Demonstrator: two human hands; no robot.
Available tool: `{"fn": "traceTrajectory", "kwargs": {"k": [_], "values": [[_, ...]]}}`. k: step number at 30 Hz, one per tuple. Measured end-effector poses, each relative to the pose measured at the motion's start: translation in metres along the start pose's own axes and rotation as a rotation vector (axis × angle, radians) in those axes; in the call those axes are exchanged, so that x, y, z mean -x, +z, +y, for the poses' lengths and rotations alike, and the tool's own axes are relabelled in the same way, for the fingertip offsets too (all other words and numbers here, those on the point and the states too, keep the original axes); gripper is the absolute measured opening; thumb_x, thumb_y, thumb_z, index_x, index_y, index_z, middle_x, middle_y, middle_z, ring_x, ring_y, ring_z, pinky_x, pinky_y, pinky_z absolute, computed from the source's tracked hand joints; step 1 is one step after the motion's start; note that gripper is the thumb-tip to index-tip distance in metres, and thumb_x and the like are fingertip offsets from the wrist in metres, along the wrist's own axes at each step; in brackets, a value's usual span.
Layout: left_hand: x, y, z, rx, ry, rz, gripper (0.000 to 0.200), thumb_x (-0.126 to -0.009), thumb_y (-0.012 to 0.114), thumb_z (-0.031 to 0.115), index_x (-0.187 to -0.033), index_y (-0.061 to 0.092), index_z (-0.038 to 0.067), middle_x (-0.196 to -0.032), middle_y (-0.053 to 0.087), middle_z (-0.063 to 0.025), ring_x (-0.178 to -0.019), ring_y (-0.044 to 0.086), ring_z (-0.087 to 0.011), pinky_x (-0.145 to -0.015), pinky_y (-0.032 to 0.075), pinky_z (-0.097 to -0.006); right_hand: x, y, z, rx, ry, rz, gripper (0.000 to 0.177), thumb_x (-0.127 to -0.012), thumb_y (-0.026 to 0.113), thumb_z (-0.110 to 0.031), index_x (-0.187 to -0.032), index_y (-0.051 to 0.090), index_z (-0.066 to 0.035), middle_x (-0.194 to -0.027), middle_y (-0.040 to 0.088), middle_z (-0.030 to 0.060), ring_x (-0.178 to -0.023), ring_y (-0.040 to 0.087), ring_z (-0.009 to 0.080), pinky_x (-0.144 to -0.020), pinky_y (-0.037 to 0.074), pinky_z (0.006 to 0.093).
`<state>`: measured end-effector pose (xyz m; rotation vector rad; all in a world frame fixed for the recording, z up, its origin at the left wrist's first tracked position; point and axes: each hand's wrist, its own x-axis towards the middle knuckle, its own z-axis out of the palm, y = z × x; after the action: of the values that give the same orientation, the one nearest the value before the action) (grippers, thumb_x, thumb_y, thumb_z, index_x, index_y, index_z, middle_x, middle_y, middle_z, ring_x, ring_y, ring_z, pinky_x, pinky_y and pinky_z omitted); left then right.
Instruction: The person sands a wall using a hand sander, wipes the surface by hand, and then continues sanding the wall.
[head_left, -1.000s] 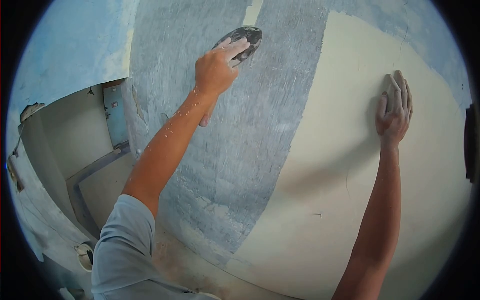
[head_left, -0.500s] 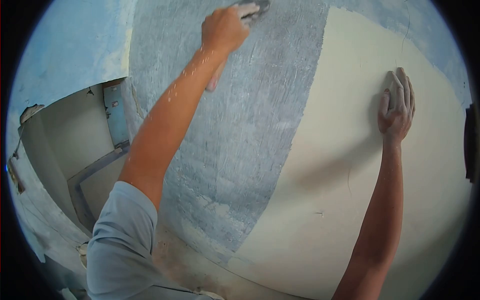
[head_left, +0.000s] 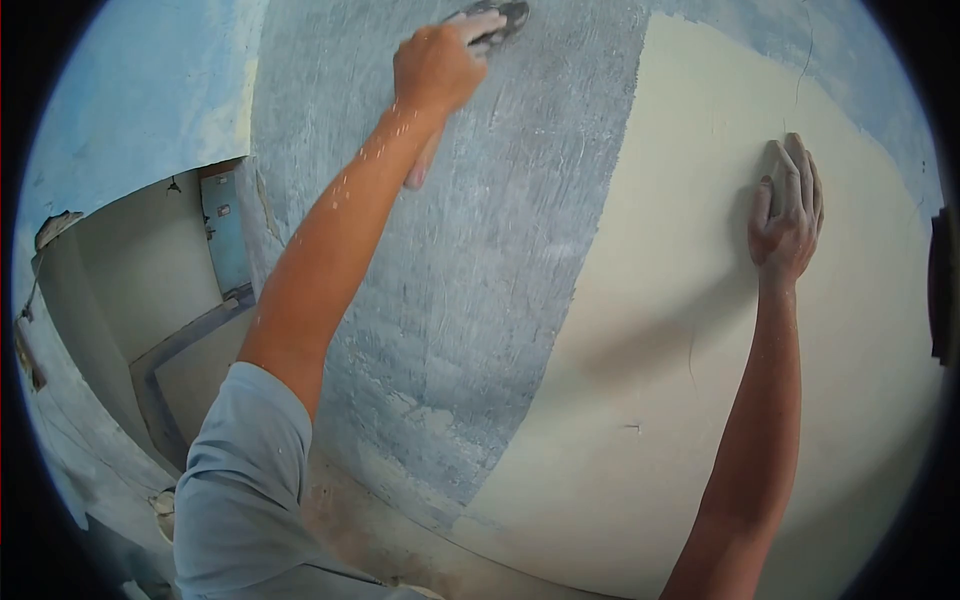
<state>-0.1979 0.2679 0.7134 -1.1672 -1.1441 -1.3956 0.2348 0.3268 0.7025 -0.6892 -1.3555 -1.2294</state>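
Note:
My left hand [head_left: 438, 68] is closed around a hand tool with a dark, blurred head [head_left: 502, 24] against the grey, streaked part of the wall [head_left: 500, 200]. A pale, pinkish end [head_left: 418, 172], apparently the tool's handle, shows below the wrist; the exact kind of tool cannot be made out. White flecks dot my left forearm. On the smooth cream part of the wall [head_left: 650, 250], my right hand [head_left: 785, 215] lies flat with its fingers up and the thumb apart. It looks dusty and holds nothing.
At left, an opening in the wall [head_left: 140, 270] has broken edges and shows a light blue panel [head_left: 226, 225] beyond. A small nail-like bit [head_left: 634, 428] sticks out of the cream surface. A dark object [head_left: 940, 285] stands at the right edge. Dusty floor [head_left: 350, 510] lies below.
My left hand and the tool have shifted slightly down and left at the top of the wall. The whole view has moved a little; my right hand stays flat on the wall.

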Motion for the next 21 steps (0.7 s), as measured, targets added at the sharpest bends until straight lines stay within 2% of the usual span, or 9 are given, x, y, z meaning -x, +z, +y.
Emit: {"fn": "traceTrajectory", "kwargs": {"k": [1,3,7,10,13,16,18,19,21], "values": [[-0.011,-0.009,0.010,0.000,0.000,-0.001,0.048,-0.084,0.068,0.011,-0.127,0.076,0.030,-0.129,0.073,-0.0054,-0.116,0.071,-0.0321,-0.095,0.059,-0.0441,0.000,0.000,0.000,0.005,-0.001,0.004,0.046,-0.094,0.060,-0.009,-0.138,0.067,-0.021,-0.154,0.058,-0.0027,-0.145,0.050,0.0234,-0.121,0.040,0.0418],[-0.029,-0.026,0.025,-0.053,-0.089,-0.199,0.050,-0.085,0.064,0.009,-0.129,0.075,0.032,-0.128,0.072,-0.0114,-0.110,0.072,-0.0357,-0.096,0.059,-0.0407,0.000,0.001,0.001,0.006,-0.004,0.002,0.046,-0.094,0.060,-0.010,-0.138,0.067,-0.020,-0.154,0.058,-0.0025,-0.145,0.050,0.0234,-0.121,0.040,0.0418],[-0.006,-0.009,0.001,-0.028,-0.031,-0.123,0.053,-0.084,0.063,0.006,-0.129,0.076,0.031,-0.128,0.073,-0.0096,-0.113,0.072,-0.0338,-0.098,0.058,-0.0404,-0.001,0.000,-0.001,0.013,0.008,-0.006,0.046,-0.094,0.060,-0.009,-0.138,0.067,-0.020,-0.154,0.058,-0.0012,-0.146,0.050,0.0237,-0.120,0.041,0.0422],[0.045,-0.009,-0.009,0.024,0.049,-0.024,0.046,-0.085,0.067,0.011,-0.126,0.077,0.030,-0.130,0.073,-0.0052,-0.116,0.071,-0.0323,-0.095,0.059,-0.0435,-0.001,0.000,0.001,0.015,-0.027,0.012,0.046,-0.094,0.060,-0.009,-0.138,0.067,-0.019,-0.153,0.059,-0.0008,-0.145,0.051,0.0241,-0.120,0.041,0.0423],[0.075,-0.018,-0.011,0.084,0.071,-0.050,0.056,-0.082,0.063,0.001,-0.129,0.076,0.030,-0.129,0.073,-0.0059,-0.120,0.070,-0.0293,-0.102,0.057,-0.0388,-0.001,0.000,0.001,-0.013,-0.030,0.017,0.046,-0.093,0.060,-0.008,-0.138,0.067,-0.019,-0.153,0.059,-0.0005,-0.144,0.052,0.0245,-0.121,0.040,0.0424],[0.067,-0.018,-0.009,0.096,0.069,-0.046,0.055,-0.082,0.065,0.001,-0.128,0.076,0.030,-0.130,0.073,-0.0044,-0.120,0.069,-0.0299,-0.101,0.057,-0.0389,0.000,0.000,-0.001,-0.013,-0.008,0.021,0.046,-0.093,0.060,-0.008,-0.138,0.067,-0.019,-0.152,0.060,-0.0004,-0.144,0.052,0.0246,-0.121,0.040,0.0421],[0.042,-0.011,-0.006,0.058,0.030,-0.015,0.046,-0.086,0.066,0.008,-0.124,0.077,0.031,-0.128,0.074,-0.0048,-0.117,0.071,-0.0317,-0.093,0.059,-0.0446,-0.001,0.000,-0.001,-0.020,-0.014,0.018,0.047,-0.093,0.060,-0.008,-0.138,0.067,-0.019,-0.152,0.059,-0.0005,-0.144,0.051,0.0244,-0.121,0.040,0.0421],[0.026,-0.004,-0.010,0.065,0.036,0.001,0.044,-0.086,0.065,0.010,-0.123,0.077,0.032,-0.125,0.075,-0.0088,-0.113,0.072,-0.0333,-0.093,0.059,-0.0456,-0.001,0.000,0.000,-0.022,-0.015,0.016,0.047,-0.094,0.060,-0.008,-0.138,0.067,-0.019,-0.153,0.059,-0.0006,-0.145,0.051,0.0243,-0.121,0.040,0.0421],[-0.010,-0.007,0.003,-0.020,-0.038,-0.066,0.049,-0.085,0.064,0.006,-0.125,0.077,0.031,-0.126,0.074,-0.0081,-0.112,0.072,-0.0325,-0.095,0.059,-0.0433,0.001,0.000,-0.001,-0.017,-0.006,0.008,0.047,-0.094,0.060,-0.008,-0.139,0.066,-0.019,-0.154,0.058,-0.0008,-0.145,0.051,0.0240,-0.121,0.040,0.0423]]}}
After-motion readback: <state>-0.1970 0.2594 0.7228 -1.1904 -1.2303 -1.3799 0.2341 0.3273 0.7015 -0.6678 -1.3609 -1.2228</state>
